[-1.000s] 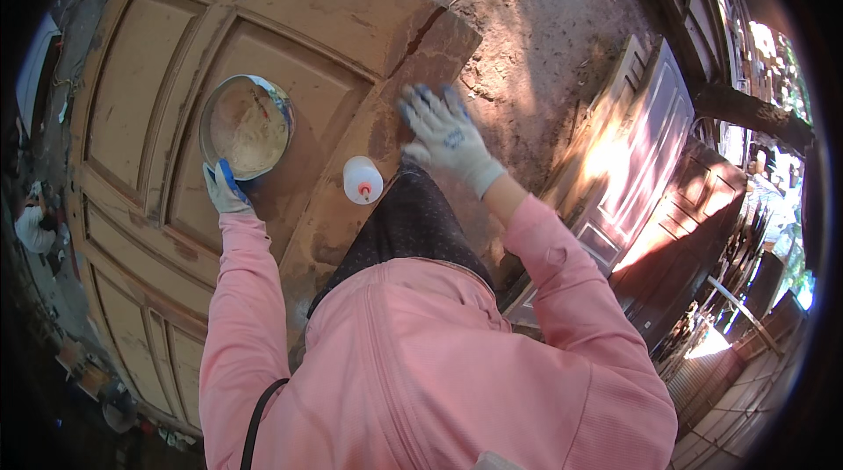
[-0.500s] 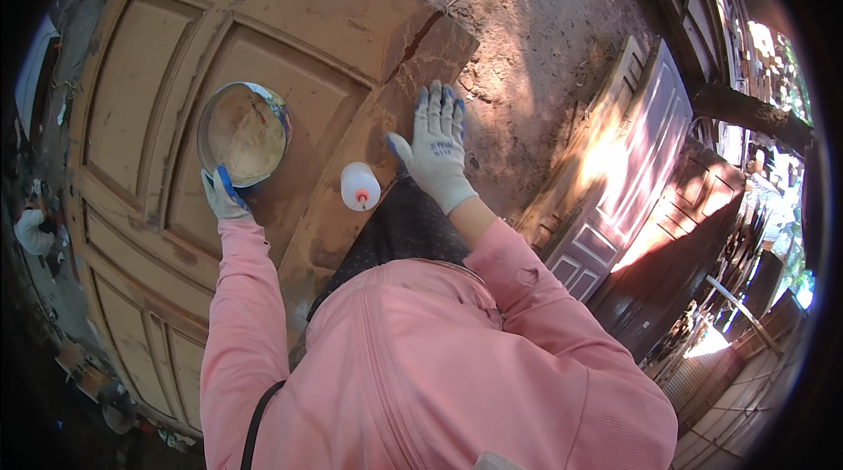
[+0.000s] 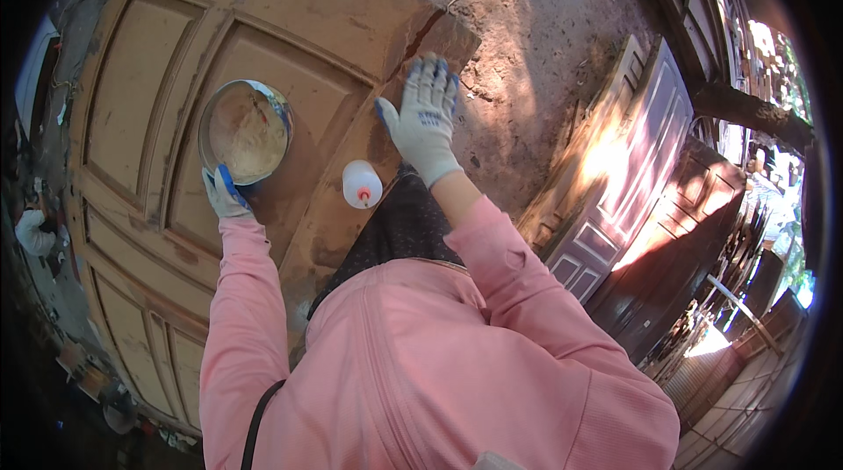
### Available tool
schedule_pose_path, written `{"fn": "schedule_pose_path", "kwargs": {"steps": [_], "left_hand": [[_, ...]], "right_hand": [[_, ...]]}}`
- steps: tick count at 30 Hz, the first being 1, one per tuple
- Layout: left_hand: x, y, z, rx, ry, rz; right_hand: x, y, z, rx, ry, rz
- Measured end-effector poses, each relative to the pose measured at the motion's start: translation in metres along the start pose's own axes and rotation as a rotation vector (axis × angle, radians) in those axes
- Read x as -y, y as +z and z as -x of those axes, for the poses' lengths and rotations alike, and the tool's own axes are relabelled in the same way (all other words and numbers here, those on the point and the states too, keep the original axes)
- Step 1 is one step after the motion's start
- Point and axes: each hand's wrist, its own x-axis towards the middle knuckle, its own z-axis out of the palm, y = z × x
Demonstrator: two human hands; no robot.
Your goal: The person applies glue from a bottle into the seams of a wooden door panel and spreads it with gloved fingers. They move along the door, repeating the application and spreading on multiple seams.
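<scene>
A brown panelled wooden door (image 3: 329, 0) lies flat before me. My left hand (image 3: 226, 196), in a white glove with blue fingertips, grips the near rim of a round can (image 3: 205, 141). Tan paste (image 3: 255, 138) coats the inside of the can. My right hand (image 3: 425, 119), in a matching glove, lies flat on the door's right border, fingers stretched forward and thumb apart. Its palm is hidden, so I cannot tell whether anything is under it. Between my hands, a translucent white bottle (image 3: 360, 180) with a red-tipped nozzle is on the door.
More panelled doors lean at the right, among them a purplish one (image 3: 645, 136) and a dark brown one (image 3: 694, 206). Bare dirt ground (image 3: 536, 48) lies beyond the door's right edge. Another person (image 3: 35, 228) is at the far left.
My right hand has slid forward and slightly left along the door's border, toward the dark crack. My left hand stays at the can, which has barely shifted.
</scene>
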Motion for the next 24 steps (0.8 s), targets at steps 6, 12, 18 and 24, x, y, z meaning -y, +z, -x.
{"fn": "schedule_pose_path", "kwargs": {"steps": [6,12,18,24], "left_hand": [[0.036,-0.024,-0.010,-0.022,0.102,-0.189],[0.014,-0.009,-0.002,0.006,-0.008,0.024],[0.008,-0.003,-0.001,0.019,-0.016,0.096],[0.011,-0.003,0.000,-0.016,-0.033,0.106]], "right_hand": [[0.002,0.004,0.014,-0.134,0.016,-0.092],[-0.001,0.003,0.011,-0.057,-0.053,0.012],[-0.011,-0.002,-0.019,-0.131,0.026,-0.032],[-0.018,-0.008,-0.018,-0.068,-0.072,0.088]]}}
